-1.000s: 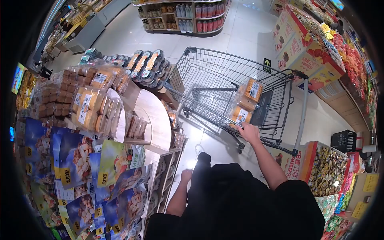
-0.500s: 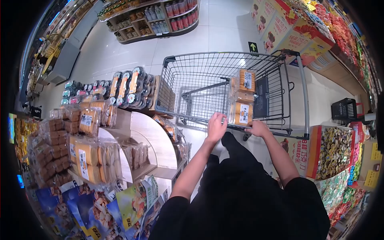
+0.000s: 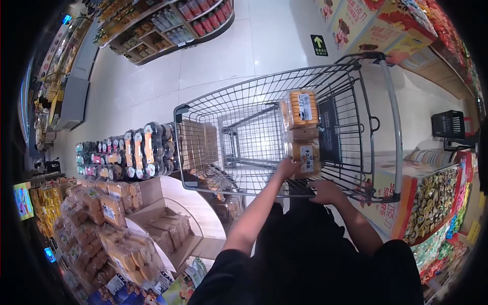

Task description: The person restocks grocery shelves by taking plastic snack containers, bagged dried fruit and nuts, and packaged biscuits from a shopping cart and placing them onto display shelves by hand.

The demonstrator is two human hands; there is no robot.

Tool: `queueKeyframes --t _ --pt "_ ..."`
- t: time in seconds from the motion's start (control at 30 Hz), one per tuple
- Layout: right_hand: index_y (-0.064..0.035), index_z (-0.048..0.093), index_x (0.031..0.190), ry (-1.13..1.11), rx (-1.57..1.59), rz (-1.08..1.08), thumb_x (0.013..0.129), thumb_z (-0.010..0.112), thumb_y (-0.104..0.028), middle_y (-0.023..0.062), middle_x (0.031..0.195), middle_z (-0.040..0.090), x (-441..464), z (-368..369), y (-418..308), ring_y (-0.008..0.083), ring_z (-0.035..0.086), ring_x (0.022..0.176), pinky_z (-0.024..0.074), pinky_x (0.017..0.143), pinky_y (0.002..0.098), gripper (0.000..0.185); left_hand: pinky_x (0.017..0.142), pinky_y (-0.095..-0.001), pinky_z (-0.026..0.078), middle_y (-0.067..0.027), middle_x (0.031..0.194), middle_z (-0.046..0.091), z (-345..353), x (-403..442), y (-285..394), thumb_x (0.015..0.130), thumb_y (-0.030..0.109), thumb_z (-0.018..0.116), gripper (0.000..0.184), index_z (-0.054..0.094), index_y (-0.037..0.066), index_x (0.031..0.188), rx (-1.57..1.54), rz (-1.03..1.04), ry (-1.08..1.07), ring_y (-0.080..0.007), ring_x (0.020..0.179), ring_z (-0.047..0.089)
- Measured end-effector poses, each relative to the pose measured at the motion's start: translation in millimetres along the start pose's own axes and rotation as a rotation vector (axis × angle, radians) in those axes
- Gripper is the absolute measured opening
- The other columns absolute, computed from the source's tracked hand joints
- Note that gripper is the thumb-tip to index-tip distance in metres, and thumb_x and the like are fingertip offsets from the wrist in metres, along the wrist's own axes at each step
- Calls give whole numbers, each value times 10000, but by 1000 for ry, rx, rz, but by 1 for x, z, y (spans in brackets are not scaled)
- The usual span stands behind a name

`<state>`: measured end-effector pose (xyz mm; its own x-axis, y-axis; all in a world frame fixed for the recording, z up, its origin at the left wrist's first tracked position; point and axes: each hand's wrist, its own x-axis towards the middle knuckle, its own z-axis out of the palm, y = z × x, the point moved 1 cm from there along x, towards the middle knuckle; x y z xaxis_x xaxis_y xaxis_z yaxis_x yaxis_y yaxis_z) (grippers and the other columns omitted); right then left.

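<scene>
A grey wire shopping cart (image 3: 254,190) stands crosswise in front of me. Two clear packages of baked goods with white labels lie in it by the dark panel: a far package (image 3: 301,109) with stacked orange slices showing, and a near package (image 3: 306,158). My left hand (image 3: 288,168) reaches over the near side, its bent fingers closed at the left edge of the near package; the fingertips are partly hard to see. On the cart's near rim, just right of it, my right hand (image 3: 325,193) has its fingers curled round the rim.
To the left, a curved wooden display (image 3: 206,216) holds bagged pastries, with stacked plastic cups (image 3: 147,150) behind. A drinks shelf (image 3: 175,28) stands at the far end. Candy boxes (image 3: 429,198) and a black basket (image 3: 447,124) are on the right. A green exit sign (image 3: 318,44) marks the tiled floor.
My left hand has gone from the cart's near rim into the cart, to the near package. The right hand stays at the rim. The view has shifted, and the cart appears larger.
</scene>
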<state>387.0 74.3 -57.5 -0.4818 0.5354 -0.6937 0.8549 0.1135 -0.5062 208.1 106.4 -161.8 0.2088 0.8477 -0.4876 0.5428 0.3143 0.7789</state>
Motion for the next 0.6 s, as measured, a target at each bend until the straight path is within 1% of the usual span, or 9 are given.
queueKeyframes --t 0.07,0.1,0.13,0.2,0.23,0.33,0.4,0.5,0.6 --pt "-114 579 1097 -104 49 -22 631 654 -316 128 1070 579 2 -3 -3 262 562 976 452 837 371 514 782 -354 477 -199 951 623 -4 15 -13 644 278 739 578 538 -33 1088 -86 -160 62 -273 887 614" --pt "-112 563 1118 -126 80 -6 628 649 -290 119 1076 568 7 -6 2 263 556 979 455 835 368 528 814 -345 471 -197 1084 575 9 38 -47 606 272 792 816 384 -42 1239 -221 -336 61 -270 928 596" --pt "-111 547 1139 -136 95 1 625 644 -265 109 1083 556 3 -7 -1 264 551 982 457 833 366 545 814 -345 471 -197 1084 575 12 44 -60 606 272 792 816 384 -42 1239 -227 -359 43 -270 928 596" --pt "-110 538 1145 -157 111 31 622 641 -242 107 1066 551 -4 -16 -7 265 550 979 462 825 368 550 875 -363 438 -204 1219 476 25 54 -76 605 304 803 1003 195 -40 1324 -646 -499 -94 -285 1016 548" --pt "-108 528 1152 -155 109 48 619 638 -220 105 1049 546 -4 -19 -8 265 550 976 466 817 370 555 875 -363 438 -204 1219 476 31 60 -79 605 304 803 1003 195 -40 1324 -649 -519 -101 -285 1016 548" --pt "-103 530 1132 -136 118 25 612 640 -202 100 1039 535 -2 -14 -8 264 548 976 473 802 371 541 932 -385 388 -175 1189 465 51 70 -82 686 194 747 891 148 34 1326 -909 -266 -61 -253 1075 494" --pt "-87 516 1136 -209 117 28 639 641 -197 111 1027 520 -1 -22 -13 261 524 1021 470 821 377 524 859 -350 433 -126 1121 467 42 62 -48 703 61 686 725 210 62 1251 -1143 -310 -28 -214 984 514" --pt "-81 505 1141 -206 104 6 629 646 -188 116 1052 505 1 -24 -13 265 513 1036 469 830 386 542 809 -333 447 -122 1081 480 55 61 -39 690 60 688 699 231 44 1219 -1181 -258 104 -192 951 520" --pt "-88 499 1152 -231 67 17 621 654 -194 115 1068 499 3 -21 -13 267 510 1043 467 836 390 563 810 -356 443 -148 1063 485 75 64 -60 668 124 718 724 241 1 1198 -1065 -62 127 -223 950 523"
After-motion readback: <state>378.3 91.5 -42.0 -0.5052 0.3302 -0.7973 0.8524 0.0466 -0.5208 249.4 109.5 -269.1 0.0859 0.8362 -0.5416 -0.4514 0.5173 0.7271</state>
